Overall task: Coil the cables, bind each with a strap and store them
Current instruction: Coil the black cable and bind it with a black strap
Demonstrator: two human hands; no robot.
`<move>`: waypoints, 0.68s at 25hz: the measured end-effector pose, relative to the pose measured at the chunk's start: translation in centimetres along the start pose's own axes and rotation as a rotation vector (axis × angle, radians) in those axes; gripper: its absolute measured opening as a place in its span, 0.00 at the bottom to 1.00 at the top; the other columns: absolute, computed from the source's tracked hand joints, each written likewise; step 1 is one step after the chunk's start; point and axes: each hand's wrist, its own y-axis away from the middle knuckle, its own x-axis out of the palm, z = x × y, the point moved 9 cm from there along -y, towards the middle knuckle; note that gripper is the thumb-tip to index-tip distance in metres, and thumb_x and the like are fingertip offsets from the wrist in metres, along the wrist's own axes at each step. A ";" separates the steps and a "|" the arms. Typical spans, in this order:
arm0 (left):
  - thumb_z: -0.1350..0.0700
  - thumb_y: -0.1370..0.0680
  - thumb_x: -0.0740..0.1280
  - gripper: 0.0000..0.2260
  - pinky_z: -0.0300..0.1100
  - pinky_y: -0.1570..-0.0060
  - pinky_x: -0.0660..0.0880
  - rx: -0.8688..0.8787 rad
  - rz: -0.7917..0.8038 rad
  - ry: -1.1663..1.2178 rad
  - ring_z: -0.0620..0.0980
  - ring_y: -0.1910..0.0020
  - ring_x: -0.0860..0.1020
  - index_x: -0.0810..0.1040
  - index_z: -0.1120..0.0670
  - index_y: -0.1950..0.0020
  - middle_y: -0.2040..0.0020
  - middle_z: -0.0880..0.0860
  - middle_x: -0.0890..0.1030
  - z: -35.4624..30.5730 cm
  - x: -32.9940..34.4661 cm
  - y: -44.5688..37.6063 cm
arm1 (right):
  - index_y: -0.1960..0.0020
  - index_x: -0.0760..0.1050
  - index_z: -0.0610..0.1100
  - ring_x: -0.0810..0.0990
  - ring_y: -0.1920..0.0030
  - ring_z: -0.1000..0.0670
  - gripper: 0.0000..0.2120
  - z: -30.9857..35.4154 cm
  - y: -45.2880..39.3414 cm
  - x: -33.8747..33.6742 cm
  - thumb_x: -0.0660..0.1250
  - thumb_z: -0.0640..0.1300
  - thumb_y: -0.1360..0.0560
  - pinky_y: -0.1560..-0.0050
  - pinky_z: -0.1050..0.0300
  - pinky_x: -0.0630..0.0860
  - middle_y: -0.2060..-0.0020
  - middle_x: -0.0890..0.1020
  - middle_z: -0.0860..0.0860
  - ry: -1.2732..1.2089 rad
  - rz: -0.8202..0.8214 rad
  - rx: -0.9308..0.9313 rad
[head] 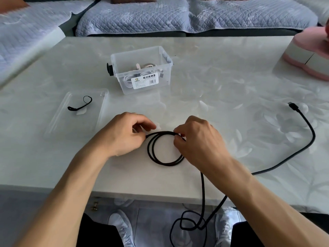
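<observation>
A black braided cable (156, 157) lies partly coiled in two or three loops on the pale table (213, 77). My left hand (122, 136) pinches the coil's top left. My right hand (195, 139) pinches its top right. The rest of the cable runs off the table's front edge, hangs in a loose loop near the floor, comes back up and ends in a plug (292, 106) at the right. A black strap (80, 104) lies on a clear lid (58, 122) at the left. Behind it stands a clear storage box (167, 73) holding white cables.
A pink and white object (306, 54) sits at the table's far right. A sofa with a quilted grey cover (160, 16) runs along the back. Below the front edge I see my legs and light shoes (121, 227).
</observation>
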 end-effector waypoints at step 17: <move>0.49 0.28 0.75 0.07 0.32 0.56 0.71 0.070 -0.087 -0.089 0.37 0.55 0.76 0.82 0.43 0.51 0.55 0.43 0.79 -0.9 -0.7 1.6 | 0.48 0.81 0.43 0.78 0.56 0.41 0.10 0.5 -0.5 0.0 0.61 0.43 0.22 0.57 0.49 0.77 0.52 0.76 0.49 -0.042 -0.052 -0.103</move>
